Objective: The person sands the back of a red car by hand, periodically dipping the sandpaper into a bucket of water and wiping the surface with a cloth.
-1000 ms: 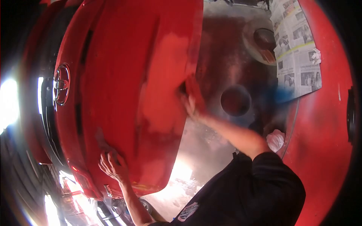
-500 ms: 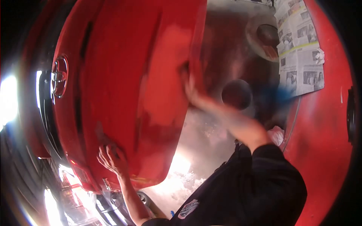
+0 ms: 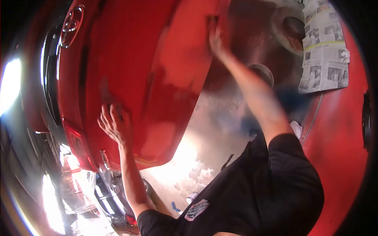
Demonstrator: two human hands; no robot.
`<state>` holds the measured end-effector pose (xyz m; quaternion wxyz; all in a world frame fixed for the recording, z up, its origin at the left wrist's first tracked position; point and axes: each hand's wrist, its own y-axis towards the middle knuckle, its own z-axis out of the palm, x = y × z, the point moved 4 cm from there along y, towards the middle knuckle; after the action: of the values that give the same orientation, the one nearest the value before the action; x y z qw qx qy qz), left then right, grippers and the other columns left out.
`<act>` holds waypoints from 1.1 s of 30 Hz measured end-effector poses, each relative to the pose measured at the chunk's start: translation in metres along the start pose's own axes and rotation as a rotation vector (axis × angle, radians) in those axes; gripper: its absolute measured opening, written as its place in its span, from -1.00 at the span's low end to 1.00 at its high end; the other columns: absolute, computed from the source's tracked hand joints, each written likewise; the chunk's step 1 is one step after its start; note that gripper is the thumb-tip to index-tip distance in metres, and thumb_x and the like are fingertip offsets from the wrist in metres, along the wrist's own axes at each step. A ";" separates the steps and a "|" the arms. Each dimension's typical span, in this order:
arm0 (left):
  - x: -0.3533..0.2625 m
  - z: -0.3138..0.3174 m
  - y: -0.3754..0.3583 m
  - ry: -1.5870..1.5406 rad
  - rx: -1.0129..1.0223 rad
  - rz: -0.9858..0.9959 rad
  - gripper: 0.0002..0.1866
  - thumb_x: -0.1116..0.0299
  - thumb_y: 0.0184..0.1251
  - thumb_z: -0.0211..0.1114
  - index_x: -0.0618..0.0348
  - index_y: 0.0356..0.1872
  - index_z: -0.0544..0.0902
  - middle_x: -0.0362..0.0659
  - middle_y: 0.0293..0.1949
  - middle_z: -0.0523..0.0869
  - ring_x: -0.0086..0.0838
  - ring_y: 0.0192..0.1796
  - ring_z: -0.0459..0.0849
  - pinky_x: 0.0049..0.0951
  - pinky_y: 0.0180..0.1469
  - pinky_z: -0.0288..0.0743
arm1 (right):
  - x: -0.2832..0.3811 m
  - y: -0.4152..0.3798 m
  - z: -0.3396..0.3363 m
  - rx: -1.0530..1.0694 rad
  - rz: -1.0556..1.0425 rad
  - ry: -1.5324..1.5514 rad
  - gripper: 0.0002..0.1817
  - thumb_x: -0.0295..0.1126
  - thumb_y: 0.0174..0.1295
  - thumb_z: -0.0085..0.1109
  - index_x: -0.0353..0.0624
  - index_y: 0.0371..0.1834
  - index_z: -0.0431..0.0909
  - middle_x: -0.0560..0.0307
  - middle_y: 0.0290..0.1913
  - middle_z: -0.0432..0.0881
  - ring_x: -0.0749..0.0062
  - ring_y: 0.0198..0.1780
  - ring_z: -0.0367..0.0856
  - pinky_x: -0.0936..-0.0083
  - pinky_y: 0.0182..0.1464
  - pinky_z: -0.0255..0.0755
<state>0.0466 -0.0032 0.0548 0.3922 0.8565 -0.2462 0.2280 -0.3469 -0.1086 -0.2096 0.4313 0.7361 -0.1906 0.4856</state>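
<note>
A red car's rear lid (image 3: 122,51) fills the left and middle of the head view. A paler, dull patch (image 3: 179,51) runs along its right side. My left hand (image 3: 113,126) rests on the glossy red surface, fingers spread, with nothing seen in them. Near the lid's right edge, my right hand (image 3: 215,39) is stretched out over the dull patch. At its fingertips is a small dark flat piece (image 3: 212,20), pressed against the panel; blur hides what it is.
Newspaper sheets (image 3: 325,51) cover part of another red panel (image 3: 338,129) on the right. A round badge (image 3: 72,26) sits at the lid's upper left. Below lies a pale, stained floor (image 3: 212,114). A round, can-like thing (image 3: 267,72) stands behind my right forearm.
The view has shifted, so the lid and badge sit higher in the picture. Both hands also appear higher, remaining at nearly the same places on the lid.
</note>
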 end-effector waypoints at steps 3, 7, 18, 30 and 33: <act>0.000 -0.001 0.000 -0.010 0.019 -0.014 -0.52 0.26 0.31 0.43 0.03 0.27 0.68 0.04 0.42 0.62 0.00 0.36 0.62 0.30 0.46 0.37 | 0.039 -0.042 0.007 -0.253 -0.170 -0.200 -0.33 -0.21 0.60 0.00 -0.60 0.55 0.31 -0.66 0.44 0.47 -0.49 0.47 0.53 -0.12 0.35 0.59; -0.001 -0.006 0.000 -0.027 0.019 0.007 -0.54 0.25 0.35 0.42 0.05 0.25 0.67 0.04 0.41 0.62 -0.01 0.36 0.62 0.32 0.46 0.36 | 0.135 -0.263 -0.018 0.336 -0.029 0.106 -0.12 -0.21 0.65 0.00 -0.50 0.76 -0.23 -0.50 0.78 -0.24 -0.43 0.78 -0.12 -0.28 0.71 0.00; -0.010 -0.003 0.006 -0.033 -0.028 -0.068 -0.64 0.15 0.36 0.45 0.04 0.09 0.74 0.00 0.49 0.60 0.00 0.37 0.64 0.21 0.43 0.40 | 0.082 -0.111 -0.013 0.148 -0.110 -0.114 -0.19 -0.33 0.59 0.15 -0.50 0.72 -0.02 -0.50 0.74 -0.01 -0.38 0.77 -0.06 -0.11 0.73 0.04; -0.154 0.024 0.067 -0.332 -0.021 -0.121 -0.51 0.23 0.41 0.46 -0.14 0.36 0.71 -0.06 0.43 0.64 0.06 0.37 0.58 0.24 0.49 0.27 | 0.043 -0.125 -0.098 0.505 0.031 0.476 -0.55 -0.38 0.62 0.15 -0.18 0.53 0.51 -0.08 0.63 0.43 0.05 0.63 0.41 0.26 0.56 0.42; -0.185 0.048 0.100 -0.288 0.018 -0.009 -0.60 0.31 0.33 0.47 -0.14 0.20 0.81 -0.09 0.38 0.67 0.00 0.31 0.60 0.16 0.41 0.35 | -0.025 -0.130 -0.121 0.473 0.361 0.363 -0.60 -0.31 0.66 0.10 -0.16 0.46 0.57 -0.16 0.41 0.65 0.03 0.46 0.61 0.22 0.38 0.54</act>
<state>-0.1471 -0.0533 -0.0254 0.3462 0.8850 -0.2939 0.1031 -0.3339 0.0590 -0.2713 0.1832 0.6717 -0.1200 0.7077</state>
